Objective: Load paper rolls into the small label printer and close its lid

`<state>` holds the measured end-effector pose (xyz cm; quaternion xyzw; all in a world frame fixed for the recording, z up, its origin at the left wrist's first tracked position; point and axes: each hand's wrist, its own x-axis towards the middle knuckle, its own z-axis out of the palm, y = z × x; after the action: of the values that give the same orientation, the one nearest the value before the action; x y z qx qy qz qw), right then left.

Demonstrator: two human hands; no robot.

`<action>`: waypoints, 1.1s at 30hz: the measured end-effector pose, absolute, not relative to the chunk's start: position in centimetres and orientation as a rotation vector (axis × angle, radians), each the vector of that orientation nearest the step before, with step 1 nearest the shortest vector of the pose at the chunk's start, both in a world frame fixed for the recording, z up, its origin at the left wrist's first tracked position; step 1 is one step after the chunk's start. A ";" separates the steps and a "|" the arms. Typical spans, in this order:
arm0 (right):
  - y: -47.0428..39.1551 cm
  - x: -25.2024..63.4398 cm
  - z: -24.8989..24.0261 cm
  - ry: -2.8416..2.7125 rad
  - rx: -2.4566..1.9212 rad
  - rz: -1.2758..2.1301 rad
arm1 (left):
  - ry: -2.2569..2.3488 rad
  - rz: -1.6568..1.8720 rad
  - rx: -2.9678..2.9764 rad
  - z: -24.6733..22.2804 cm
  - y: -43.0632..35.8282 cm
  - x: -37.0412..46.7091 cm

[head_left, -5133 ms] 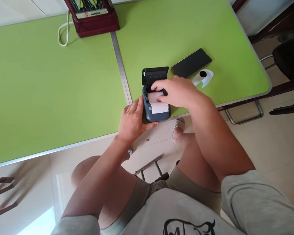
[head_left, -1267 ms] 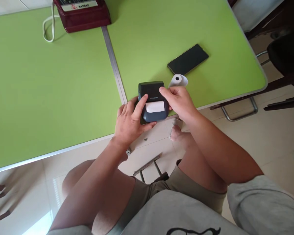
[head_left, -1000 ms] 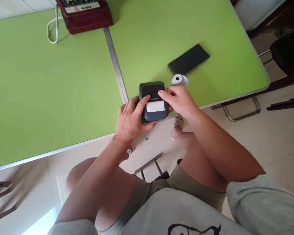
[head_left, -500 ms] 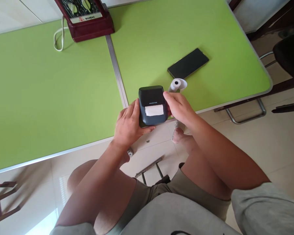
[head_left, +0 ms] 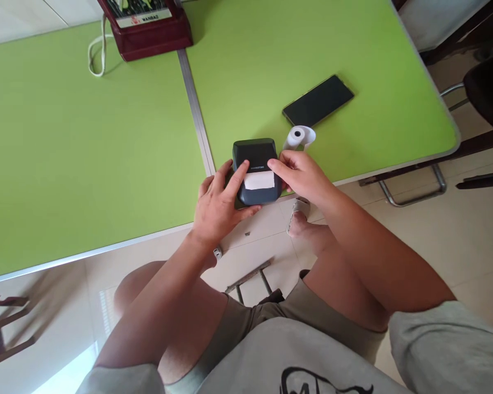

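Portable printer [head_left: 257,164] is at the near edge of the green table [head_left: 107,142], and both hands are upon it. I count one printer only. Its lid [head_left: 253,150] looks closed, though from my distant seat I cannot tell whether it is latched. I take 12 o'clock as the top of my view. The relation which, in my judgement, matters most is this: from the left hand [head_left: 217,203] the printer lies at 2 o'clock, and from the right hand [head_left: 302,171] at 9 o'clock. Its longer axis goes nearly from 12 to 6. Neither hand is nearer, because both are touching it.

The left hand is wrapped around the printer, with the index finger upon the lid and the thumb along the near edge. The right hand grips from the 3 o'clock side, thumb on the lid, other fingers curled at the flank; their tips I cannot see well. One white paper strip [head_left: 259,180] lies across the front, from 9 to 3.

Farther out, at 2 o'clock from the printer, I see one paper roll [head_left: 292,141] with a loose tail. Past it, between 1 and 2 o'clock, lies one phone [head_left: 318,101], screen dark, its long axis from 8 to 2. At 11 o'clock, well apart, stands one dark red device [head_left: 156,44], with one white cord [head_left: 104,54] beside it.
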<state>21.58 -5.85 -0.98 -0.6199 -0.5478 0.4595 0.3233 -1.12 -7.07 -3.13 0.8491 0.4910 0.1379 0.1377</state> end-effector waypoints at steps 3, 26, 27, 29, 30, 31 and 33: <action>-5.7 21.6 -1.1 -1.460 -1.647 1.173 | 1.415 0.409 2.458 -3.2 -6.9 -1.2; -6.1 22.3 -0.3 -1.526 -1.570 1.279 | 1.376 0.414 2.435 -2.9 -5.8 -2.0; -6.1 22.3 -0.4 -1.528 -1.570 1.281 | 1.383 0.418 2.435 -2.9 -5.8 -2.0; -6.0 22.4 -0.4 -1.523 -1.584 1.291 | 1.386 0.432 2.437 -3.0 -6.0 -1.9; -6.1 22.4 -0.3 -1.518 -1.597 1.305 | 1.385 0.438 2.441 -3.1 -6.1 -1.9; -6.1 22.4 -0.1 -1.518 -1.614 1.320 | 1.388 0.440 2.443 -3.2 -6.2 -1.8; -6.1 22.5 0.4 -1.546 -1.657 1.294 | 1.401 0.425 2.443 -3.5 -6.2 -1.7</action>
<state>22.45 -6.10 0.36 -0.6127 -0.5715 0.4783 0.2629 -1.74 -6.25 -3.51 0.8486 0.4865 0.1477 0.1462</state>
